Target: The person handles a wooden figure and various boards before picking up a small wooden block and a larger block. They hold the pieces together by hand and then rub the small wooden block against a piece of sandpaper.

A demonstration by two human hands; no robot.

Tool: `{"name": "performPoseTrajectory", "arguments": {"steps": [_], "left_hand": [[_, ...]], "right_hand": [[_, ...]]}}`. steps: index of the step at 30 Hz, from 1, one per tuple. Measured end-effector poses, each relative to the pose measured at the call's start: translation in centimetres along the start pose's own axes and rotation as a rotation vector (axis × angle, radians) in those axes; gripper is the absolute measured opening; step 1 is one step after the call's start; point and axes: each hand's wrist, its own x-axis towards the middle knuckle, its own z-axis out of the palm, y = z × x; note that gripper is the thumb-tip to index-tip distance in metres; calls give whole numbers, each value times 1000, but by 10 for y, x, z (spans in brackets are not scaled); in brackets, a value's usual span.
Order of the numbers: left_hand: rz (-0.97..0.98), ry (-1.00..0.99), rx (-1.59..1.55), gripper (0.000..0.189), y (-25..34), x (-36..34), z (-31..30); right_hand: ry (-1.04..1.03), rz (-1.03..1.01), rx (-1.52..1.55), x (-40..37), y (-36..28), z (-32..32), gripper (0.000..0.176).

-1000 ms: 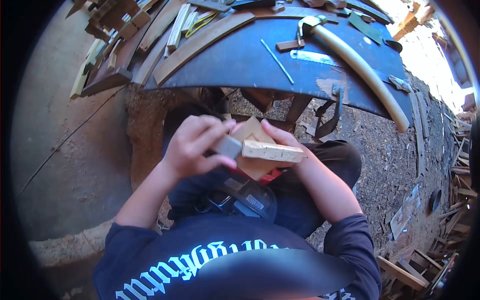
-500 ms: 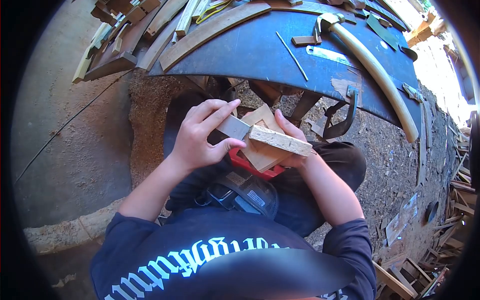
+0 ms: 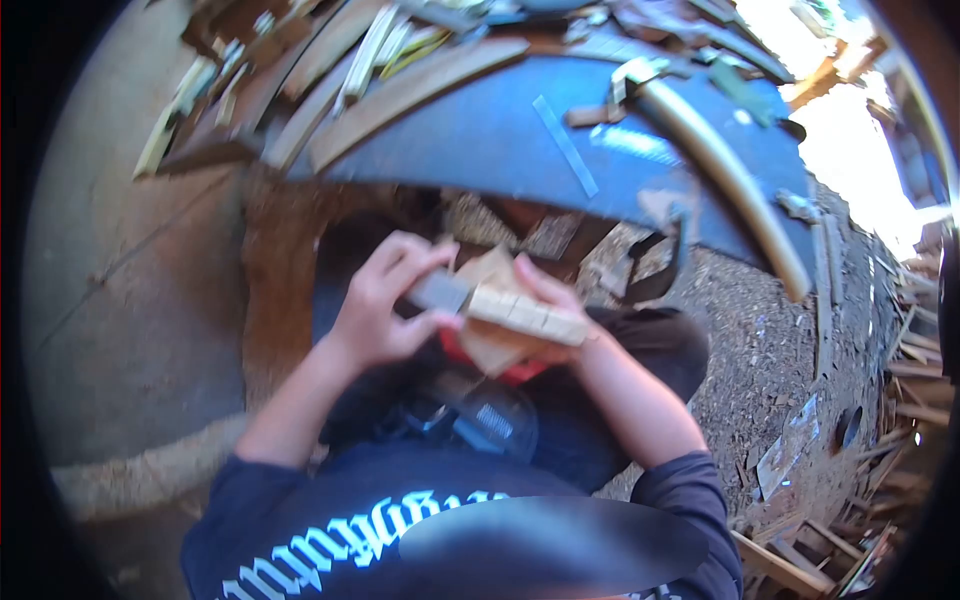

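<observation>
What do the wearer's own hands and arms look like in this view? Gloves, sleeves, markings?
Left hand and right hand both look bare: no gloves, and no watch or band that I can make out, though motion blur hides fine detail. Forearms uncovered; short, dark navy sleeves end near the elbows. Pale, ornate blackletter-style lettering crosses the shirt's front.

Pale wooden block [image 3: 527, 315], tilted, across tan board [image 3: 492, 350], grey piece [image 3: 438, 291] at one end

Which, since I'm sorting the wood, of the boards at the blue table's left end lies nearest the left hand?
The long curved board, rightmost of that group on the table; the others lie left of or behind it, farther from the left hand.
</observation>
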Motion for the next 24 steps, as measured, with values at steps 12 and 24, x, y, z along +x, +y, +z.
{"name": "performPoseTrajectory", "arguments": {"steps": [12,24], "left_hand": [[-15,-15,-137,31,39,14,5],[333,-19,83,30,54,121,-44]], "right_hand": [[-197,21,-188,-6,-10,-15,59],[-380,42,-166,2,-18,0,68]]}}
